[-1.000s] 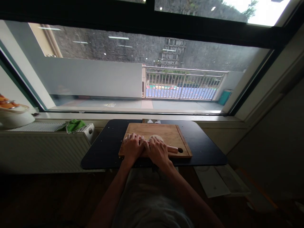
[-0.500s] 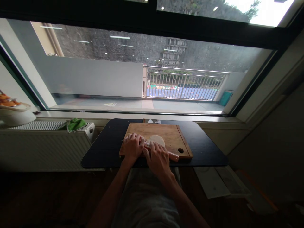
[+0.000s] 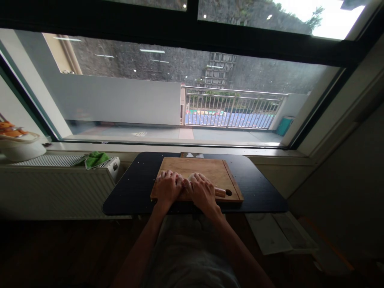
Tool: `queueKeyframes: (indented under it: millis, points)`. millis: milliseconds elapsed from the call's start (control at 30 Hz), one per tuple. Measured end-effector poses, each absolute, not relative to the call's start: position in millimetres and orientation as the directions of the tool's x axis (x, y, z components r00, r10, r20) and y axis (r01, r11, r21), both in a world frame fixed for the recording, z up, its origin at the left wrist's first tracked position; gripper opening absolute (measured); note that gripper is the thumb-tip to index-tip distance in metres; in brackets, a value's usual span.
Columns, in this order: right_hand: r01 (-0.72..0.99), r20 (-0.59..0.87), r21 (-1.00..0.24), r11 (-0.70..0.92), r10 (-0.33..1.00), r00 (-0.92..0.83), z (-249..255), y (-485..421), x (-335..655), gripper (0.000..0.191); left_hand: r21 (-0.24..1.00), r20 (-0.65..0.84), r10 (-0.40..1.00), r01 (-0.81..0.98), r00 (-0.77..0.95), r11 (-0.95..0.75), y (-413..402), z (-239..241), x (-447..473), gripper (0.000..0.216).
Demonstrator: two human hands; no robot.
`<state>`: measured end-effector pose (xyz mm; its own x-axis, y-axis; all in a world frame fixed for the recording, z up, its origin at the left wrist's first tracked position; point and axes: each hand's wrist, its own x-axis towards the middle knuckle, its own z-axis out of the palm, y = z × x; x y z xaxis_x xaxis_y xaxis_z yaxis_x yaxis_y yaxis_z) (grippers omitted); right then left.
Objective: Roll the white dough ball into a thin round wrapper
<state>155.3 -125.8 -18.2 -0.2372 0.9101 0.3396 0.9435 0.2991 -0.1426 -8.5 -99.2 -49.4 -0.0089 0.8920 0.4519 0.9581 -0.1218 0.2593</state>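
Observation:
A wooden cutting board lies on a small dark table under the window. My left hand and my right hand lie side by side, palms down, on a wooden rolling pin. Only the pin's right end sticks out past my right hand. The fingers of both hands are curled over the pin. A pale piece of dough peeks out just beyond my right fingers; most of it is covered.
A white radiator stands left of the table with a green cloth on top and a white bowl holding orange food. White sheets lie on the floor at the right. The window sill runs behind the table.
Both hands pushed the rolling pin forward over the dough, which showed more half a second ago. The pin's right end now lies nearer the board's hole.

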Motion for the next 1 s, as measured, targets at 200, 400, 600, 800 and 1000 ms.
queueKeyframes:
  millis: [200,400,600,800,1000]
  points:
    - [0.940,0.373,-0.184,0.286,0.905,-0.203,-31.7,-155.2,151.1,0.050,0.280,0.444,0.896,0.951,-0.010,-0.128,-100.7,-47.6,-9.8,0.033]
    - [0.943,0.329,-0.202,0.263,0.925,-0.187,-31.3,-155.9,148.9,0.055,0.274,0.429,0.903,0.954,-0.006,-0.124,-100.1,-48.0,-11.0,0.031]
    - [0.920,0.306,-0.175,0.351,0.907,-0.288,-12.8,-131.0,156.8,0.047,0.274,0.422,0.907,0.954,-0.005,-0.123,-99.8,-48.3,-10.5,0.032]
    - [0.917,0.338,-0.180,0.355,0.898,-0.281,-18.3,-134.9,158.9,0.047,0.272,0.441,0.898,0.953,-0.002,-0.131,-99.5,-49.4,-10.5,0.032]
    - [0.931,0.317,-0.216,0.293,0.923,-0.217,-29.4,-150.7,155.9,0.047,0.270,0.447,0.895,0.954,-0.005,-0.129,-99.3,-50.0,-10.4,0.031]
